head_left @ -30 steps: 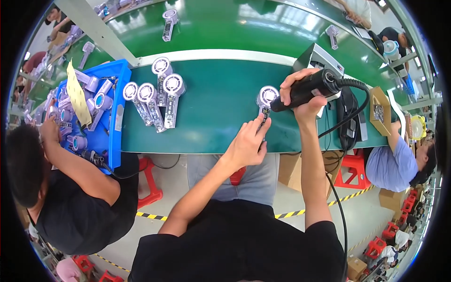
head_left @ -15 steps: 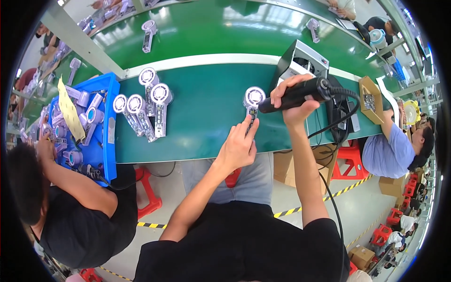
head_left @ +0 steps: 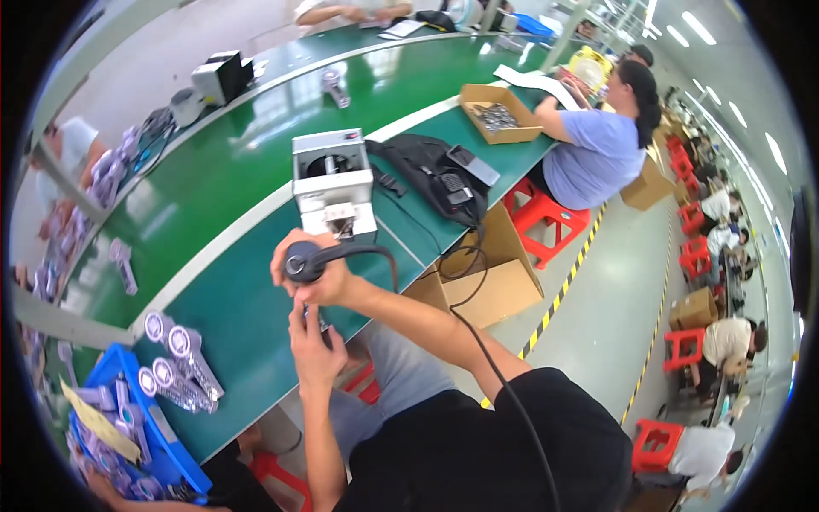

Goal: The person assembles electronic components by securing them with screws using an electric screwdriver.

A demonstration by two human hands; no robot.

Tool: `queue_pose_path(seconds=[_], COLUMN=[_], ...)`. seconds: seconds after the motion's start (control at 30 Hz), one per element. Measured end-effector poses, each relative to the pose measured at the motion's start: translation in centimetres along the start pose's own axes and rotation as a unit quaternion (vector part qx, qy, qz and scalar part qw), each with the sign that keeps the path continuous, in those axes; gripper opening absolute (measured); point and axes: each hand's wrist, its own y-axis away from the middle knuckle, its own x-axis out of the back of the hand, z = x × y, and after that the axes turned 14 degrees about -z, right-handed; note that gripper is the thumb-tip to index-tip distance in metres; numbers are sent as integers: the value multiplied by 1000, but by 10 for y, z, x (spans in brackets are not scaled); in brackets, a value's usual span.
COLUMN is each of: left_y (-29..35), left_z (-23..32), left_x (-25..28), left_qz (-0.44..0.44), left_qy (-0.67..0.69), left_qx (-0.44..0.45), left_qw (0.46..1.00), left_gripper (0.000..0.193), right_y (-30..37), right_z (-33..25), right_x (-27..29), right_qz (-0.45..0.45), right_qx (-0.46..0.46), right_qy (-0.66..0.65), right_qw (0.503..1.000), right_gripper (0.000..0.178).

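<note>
My right hand (head_left: 334, 287) is wrapped round a black corded electric screwdriver (head_left: 301, 263), seen from its cable end. Directly below it, my left hand (head_left: 316, 358) grips a handheld fan with an open handle (head_left: 322, 319). Only a sliver of the fan's circuit side shows between my fingers; its round head and the screwdriver's tip are hidden by my hands. Beyond my right hand stands a grey and white screw feeder (head_left: 333, 192). To the left, several pale purple handheld fans (head_left: 184, 343) lie on the green bench (head_left: 247, 358) with their handles open.
A blue bin (head_left: 162, 431) of fan parts sits at the near left, beside a co-worker's arm. Behind the feeder are a black bag (head_left: 424, 175) and a cardboard box of small metal parts (head_left: 503, 134). The screwdriver cable (head_left: 503, 375) runs past my right arm. A co-worker (head_left: 589, 154) sits at right.
The view has swung to the right and tilted. My right hand has turned the screwdriver from lying sideways to upright over the fan, and my left fingers have closed on the handle.
</note>
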Motion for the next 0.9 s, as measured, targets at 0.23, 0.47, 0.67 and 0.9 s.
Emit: queue_pose_path(seconds=[0.23,0.47,0.67,0.9], left_y=[-4,3,-6,1], left_z=[8,2,9,-4], left_x=[1,4,9,5], left_qz=[-2,-1,-13,-21], left_qy=[22,13,54,41], left_qx=[12,25,9,35], left_qw=[1000,1000,998,998], left_gripper=[60,66,66,61], right_y=[0,-10,-49,-58], right_z=[0,-2,-82,-79], right_x=[5,-1,38,74], right_qz=[2,72,108,118], right_qx=[6,0,134,83], right_qy=[-6,24,222,230], right_qw=[1000,997,960,962], right_gripper=[69,76,74,72])
